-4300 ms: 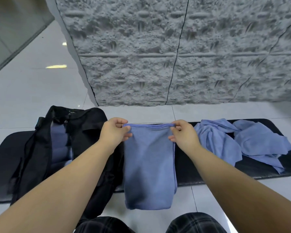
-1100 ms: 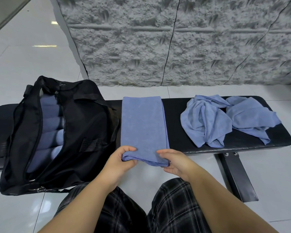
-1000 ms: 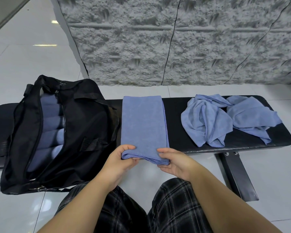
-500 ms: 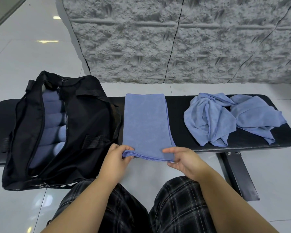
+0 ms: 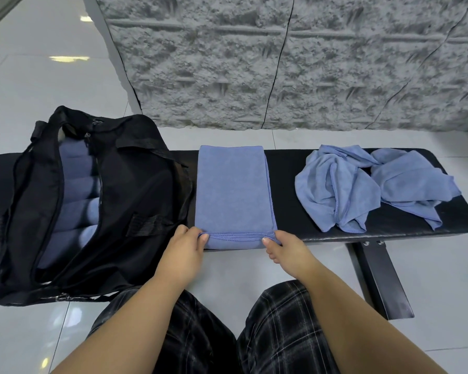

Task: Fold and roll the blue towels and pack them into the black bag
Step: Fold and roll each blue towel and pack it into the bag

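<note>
Pinching towel point(image 5: 234, 194) near corners with left hand point(image 5: 185, 245) and right hand point(image 5: 283, 245), fingers clenched on hem now pulled back flat at bench point(image 5: 287, 168) edge beside bag point(image 5: 92, 201), earlier curl undone, so rolling likely restarts from here

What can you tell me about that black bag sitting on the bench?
The black bag is a soft holdall, of what looks like thin woven fabric, slumped on the left end of the black bench. Its long zip opening gapes, showing rolled blue towels stacked in a row inside. Webbing straps cross its side, and a metal buckle shows at its near bottom edge, which overhangs the bench. Its right side lies right beside the folded towel; whether they touch is unclear. Neither hand touches it.
</note>
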Demonstrator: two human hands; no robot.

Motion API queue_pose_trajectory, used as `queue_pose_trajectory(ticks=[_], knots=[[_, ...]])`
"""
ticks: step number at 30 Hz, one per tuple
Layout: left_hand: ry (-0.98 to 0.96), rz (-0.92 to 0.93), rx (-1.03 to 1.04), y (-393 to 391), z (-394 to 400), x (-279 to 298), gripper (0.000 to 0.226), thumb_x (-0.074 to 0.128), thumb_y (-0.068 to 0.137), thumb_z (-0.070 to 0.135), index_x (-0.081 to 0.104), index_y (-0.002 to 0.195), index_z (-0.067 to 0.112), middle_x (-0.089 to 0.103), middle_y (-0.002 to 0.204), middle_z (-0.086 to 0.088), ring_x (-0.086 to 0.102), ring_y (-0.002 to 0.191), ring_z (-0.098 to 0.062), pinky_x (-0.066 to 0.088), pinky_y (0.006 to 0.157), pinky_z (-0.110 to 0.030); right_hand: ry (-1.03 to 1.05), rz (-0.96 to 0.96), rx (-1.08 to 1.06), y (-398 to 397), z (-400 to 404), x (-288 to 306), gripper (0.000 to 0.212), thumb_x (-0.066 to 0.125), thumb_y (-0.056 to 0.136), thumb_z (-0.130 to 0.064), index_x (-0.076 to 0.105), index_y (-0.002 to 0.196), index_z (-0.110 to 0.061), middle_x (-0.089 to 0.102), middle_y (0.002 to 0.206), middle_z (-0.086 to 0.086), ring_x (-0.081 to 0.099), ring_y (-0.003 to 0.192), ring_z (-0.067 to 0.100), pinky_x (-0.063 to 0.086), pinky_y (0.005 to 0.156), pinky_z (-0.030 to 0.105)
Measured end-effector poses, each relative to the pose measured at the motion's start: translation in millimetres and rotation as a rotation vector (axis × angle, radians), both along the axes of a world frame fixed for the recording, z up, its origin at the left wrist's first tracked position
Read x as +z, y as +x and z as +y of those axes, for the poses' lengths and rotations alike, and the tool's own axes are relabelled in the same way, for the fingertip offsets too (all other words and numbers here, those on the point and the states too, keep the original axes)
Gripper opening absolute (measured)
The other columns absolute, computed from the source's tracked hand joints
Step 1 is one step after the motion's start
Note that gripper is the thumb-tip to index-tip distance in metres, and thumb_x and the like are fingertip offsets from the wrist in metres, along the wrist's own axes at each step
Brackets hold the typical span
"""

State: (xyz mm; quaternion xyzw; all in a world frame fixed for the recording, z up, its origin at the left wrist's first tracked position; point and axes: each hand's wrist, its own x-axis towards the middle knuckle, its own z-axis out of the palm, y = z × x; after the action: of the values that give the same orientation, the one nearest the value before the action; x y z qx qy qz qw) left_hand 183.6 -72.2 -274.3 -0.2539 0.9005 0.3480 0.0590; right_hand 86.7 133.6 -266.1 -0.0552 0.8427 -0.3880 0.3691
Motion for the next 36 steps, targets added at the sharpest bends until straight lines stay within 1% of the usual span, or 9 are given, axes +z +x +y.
queue_pose_trajectory(ticks=[4,7,11,15,19,22,26,30,36], knots=[[-0.149,-0.008,-0.042,-6.8,3.9,-0.5,0.027,0.039,0.099,0.029,0.055,0.107,0.009,0.043,0.100,-0.002,0.049,0.094,-0.023,0.037,0.073,-0.029,0.110,0.082,-0.016,0.9,-9.0,-5.2,0.031,0.040,0.100,-0.031,0.040,0.074,-0.013,0.039,0.072,-0.002,0.038,0.064,0.012,0.033,0.060,0.022],[-0.262,0.068,-0.042,-10.8,5.2,3.9,0.013,0.056,0.092,0.020,0.049,0.091,0.009,0.041,0.092,-0.003,0.047,0.087,-0.026,0.033,0.064,-0.029,0.146,0.214,-0.126,2.6,-14.4,-9.9,0.037,0.052,0.095,-0.030,0.036,0.064,-0.017,0.034,0.078,-0.001,0.039,0.064,0.014,0.032,0.056,0.023],[-0.552,0.148,-0.365,-18.9,3.7,7.9,0.047,0.078,0.039,-0.011,0.054,0.072,0.013,0.047,0.074,-0.003,0.039,0.066,-0.022,0.027,0.051,-0.029,0.204,0.499,-0.087,1.4,-14.7,-3.6,0.021,0.066,0.086,-0.016,0.046,0.079,-0.014,0.037,0.091,-0.001,0.046,0.085,0.019,0.042,0.067,0.030],[-0.540,0.137,-0.495,-16.9,4.5,2.9,0.061,0.077,0.017,-0.016,0.064,0.069,0.014,0.053,0.069,0.002,0.050,0.062,-0.017,0.033,0.046,-0.020,0.192,0.490,0.071,-0.3,-18.5,-4.6,0.013,0.046,0.086,0.002,0.055,0.083,-0.007,0.040,0.084,-0.004,0.046,0.076,0.018,0.034,0.060,0.028],[-0.499,0.162,-0.418,-10.1,16.1,-1.2,0.042,0.083,0.040,-0.002,0.063,0.076,0.009,0.057,0.072,-0.004,0.055,0.063,-0.024,0.049,0.052,-0.027,0.250,0.645,0.234,-0.9,-20.4,-11.2,0.028,0.051,0.086,0.009,0.066,0.105,-0.004,0.057,0.101,0.007,0.052,0.093,0.024,0.039,0.071,0.024],[-0.541,0.139,-0.426,-8.0,20.1,-4.1,0.048,0.088,0.041,0.011,0.060,0.080,0.011,0.056,0.076,-0.003,0.056,0.067,-0.022,0.050,0.056,-0.029,0.253,0.728,0.271,2.4,-21.9,-14.0,0.033,0.059,0.068,0.021,0.071,0.089,-0.001,0.062,0.083,0.012,0.058,0.077,0.030,0.048,0.061,0.031],[-0.597,0.098,-0.413,-10.5,20.5,-4.7,0.060,0.087,0.027,0.001,0.061,0.080,0.010,0.057,0.074,-0.005,0.058,0.065,-0.023,0.049,0.055,-0.029,0.281,0.832,0.289,15.3,-22.9,-15.6,0.034,0.071,0.047,0.016,0.067,0.074,-0.005,0.059,0.074,0.006,0.057,0.069,0.024,0.053,0.054,0.025],[-0.636,0.100,-0.397,-12.1,21.2,-2.7,0.056,0.080,0.026,-0.008,0.064,0.078,0.006,0.059,0.072,-0.007,0.059,0.064,-0.025,0.051,0.057,-0.031,0.282,0.727,0.319,11.9,-20.8,-12.8,0.045,0.057,0.070,0.018,0.062,0.109,-0.004,0.055,0.109,0.008,0.048,0.102,0.026,0.049,0.084,0.035],[-0.605,0.115,-0.375,-15.0,16.7,-3.1,0.054,0.083,0.030,-0.006,0.064,0.079,0.010,0.056,0.072,-0.004,0.056,0.063,-0.022,0.044,0.055,-0.030,0.318,0.712,0.317,5.3,-17.7,-7.4,0.040,0.046,0.091,0.000,0.054,0.124,-0.021,0.054,0.120,-0.006,0.043,0.113,0.017,0.025,0.094,0.023]])
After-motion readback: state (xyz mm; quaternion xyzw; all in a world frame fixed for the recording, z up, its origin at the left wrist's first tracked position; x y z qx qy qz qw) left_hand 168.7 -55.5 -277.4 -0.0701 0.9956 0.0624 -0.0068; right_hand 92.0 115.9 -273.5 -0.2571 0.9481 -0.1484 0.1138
